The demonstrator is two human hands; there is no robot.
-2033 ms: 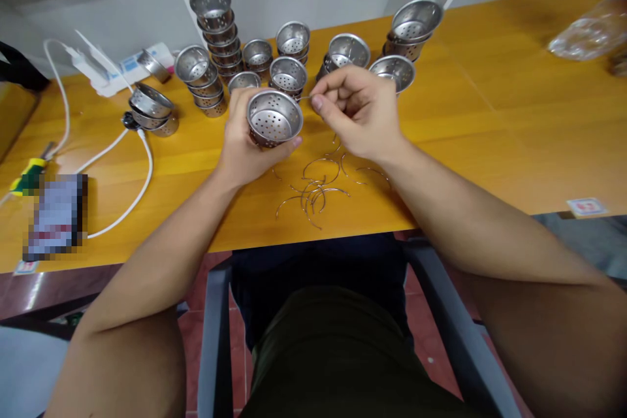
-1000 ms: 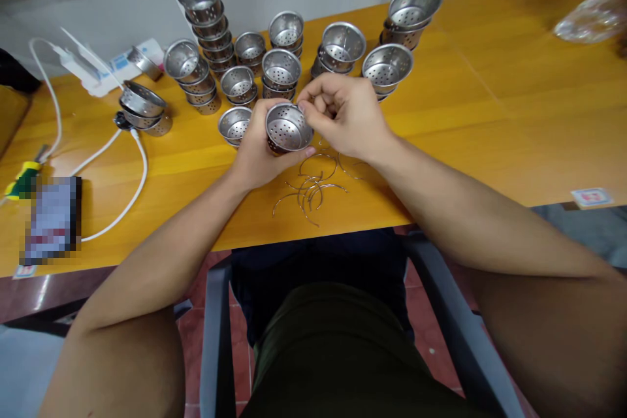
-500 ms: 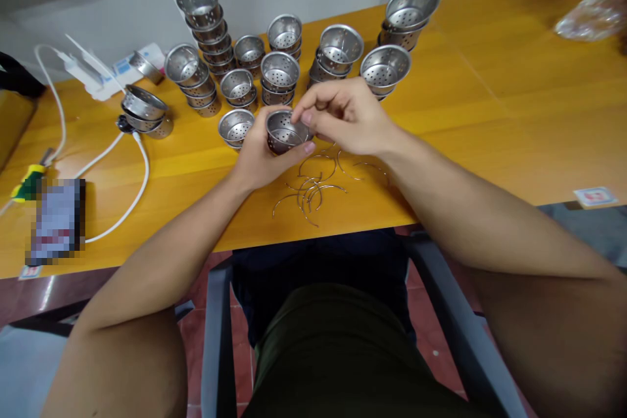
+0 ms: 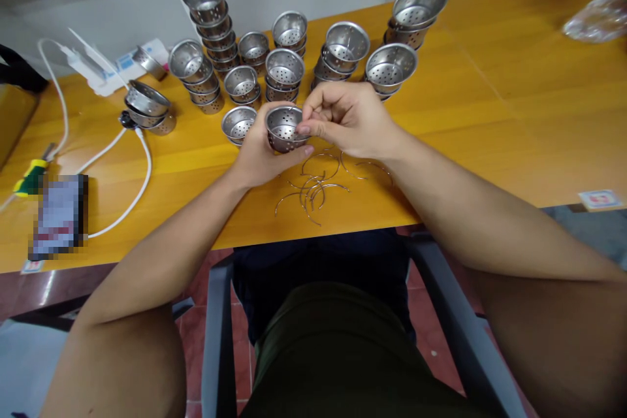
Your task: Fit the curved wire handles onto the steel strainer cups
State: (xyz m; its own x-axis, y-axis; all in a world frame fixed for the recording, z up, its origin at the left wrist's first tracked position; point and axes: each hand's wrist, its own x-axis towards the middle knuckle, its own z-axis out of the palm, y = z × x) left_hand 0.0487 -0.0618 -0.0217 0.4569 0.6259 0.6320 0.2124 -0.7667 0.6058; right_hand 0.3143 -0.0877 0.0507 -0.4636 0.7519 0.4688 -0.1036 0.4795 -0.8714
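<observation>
My left hand is wrapped round a perforated metal strainer basket, its thumb along the near side. The basket's open top faces up towards me. At its right rim, my right hand is closed in a pinch of thumb and index finger. Whatever lies between those fingertips is too small to make out. Below the hands, several thin curved wires lie loosely on the yellow table. Just left of the held basket stands another strainer basket, partly covered by my left hand.
Stacked strainer baskets fill the back of the table, with a tall stack at left. Further left are a white power strip, a cable, a yellow-green screwdriver and a blurred flat object. A plastic bag lies far right.
My right hand's fingertips have shifted slightly right and down along the basket's rim. My left hand keeps its hold. The whole view has shifted a little.
</observation>
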